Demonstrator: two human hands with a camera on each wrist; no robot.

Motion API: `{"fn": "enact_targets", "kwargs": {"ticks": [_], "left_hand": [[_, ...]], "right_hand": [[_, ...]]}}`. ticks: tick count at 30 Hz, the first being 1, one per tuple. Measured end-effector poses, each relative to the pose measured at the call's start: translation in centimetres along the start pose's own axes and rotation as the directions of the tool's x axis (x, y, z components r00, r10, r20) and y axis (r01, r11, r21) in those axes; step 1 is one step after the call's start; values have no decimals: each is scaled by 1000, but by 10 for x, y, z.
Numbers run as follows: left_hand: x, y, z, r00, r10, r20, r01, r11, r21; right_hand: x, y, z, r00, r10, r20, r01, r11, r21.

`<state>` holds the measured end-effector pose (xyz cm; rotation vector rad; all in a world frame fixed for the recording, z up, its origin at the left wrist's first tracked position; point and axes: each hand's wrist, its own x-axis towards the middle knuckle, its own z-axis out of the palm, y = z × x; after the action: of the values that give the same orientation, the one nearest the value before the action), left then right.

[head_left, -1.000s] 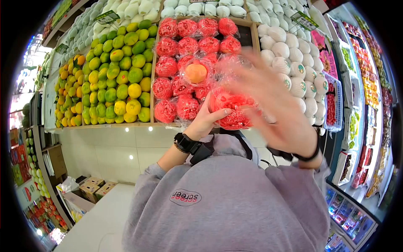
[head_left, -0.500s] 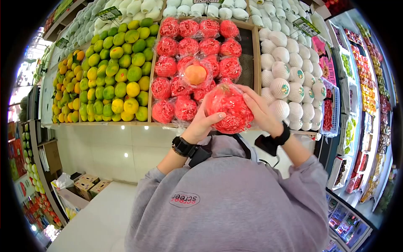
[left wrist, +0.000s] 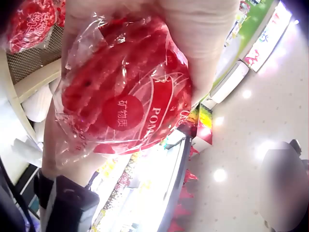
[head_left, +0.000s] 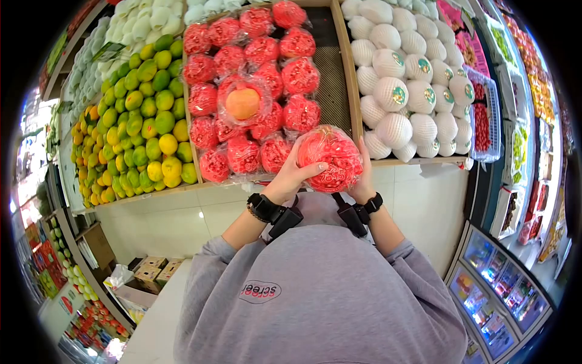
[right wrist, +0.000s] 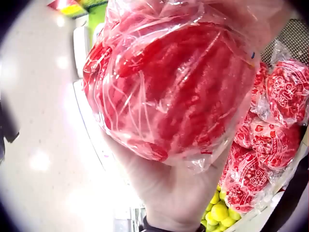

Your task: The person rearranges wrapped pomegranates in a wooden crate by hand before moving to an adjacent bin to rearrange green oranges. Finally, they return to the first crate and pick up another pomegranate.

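Note:
A pomelo [head_left: 330, 158] in red netting and clear plastic film is held in front of the person's chest, at the near edge of the display. From the left, the left hand [head_left: 290, 181] grips it, its thumb lying across the printed front. The right hand [head_left: 365, 182] holds the opposite side, its fingers reaching up along the fruit and partly hidden behind it. Close up in the left wrist view, the pomelo [left wrist: 125, 92] shows white printing on its crinkled wrap. The right wrist view shows the pomelo's [right wrist: 178, 92] ribbed red netting under the film.
A wooden-edged bin holds rows of red-wrapped pomelos [head_left: 262, 50], with an unwrapped-looking orange fruit [head_left: 243, 103] on top. Bare dark mesh [head_left: 334, 79] shows along its right side. Green-yellow citrus [head_left: 136, 115] lies to the left, white foam-netted fruit [head_left: 391, 94] to the right.
The right hand, blurred over the bin a second ago, has come down onto the pomelo's right side and now sits lower there. The head view has shifted and tilted.

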<state>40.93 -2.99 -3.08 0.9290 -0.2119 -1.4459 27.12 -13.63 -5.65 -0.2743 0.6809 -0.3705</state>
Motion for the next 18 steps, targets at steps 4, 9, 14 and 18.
{"fn": "enact_targets", "kwargs": {"ticks": [4, 9, 14, 18], "left_hand": [[30, -29, -3, 996, -87, -33, 86, 996, -34], [67, -71, -7, 959, -220, -180, 210, 975, -70], [89, -110, -21, 936, -176, -304, 167, 984, -56], [100, -125, -19, 902, -53, -428, 167, 958, 234]], "right_hand": [[-1, -3, -27, 984, 62, -167, -49, 996, 81], [24, 18, -90, 959, 9, -282, 44, 982, 184], [31, 7, -96, 974, 43, -222, 20, 961, 274], [30, 10, -103, 985, 13, -174, 15, 988, 156]]}}
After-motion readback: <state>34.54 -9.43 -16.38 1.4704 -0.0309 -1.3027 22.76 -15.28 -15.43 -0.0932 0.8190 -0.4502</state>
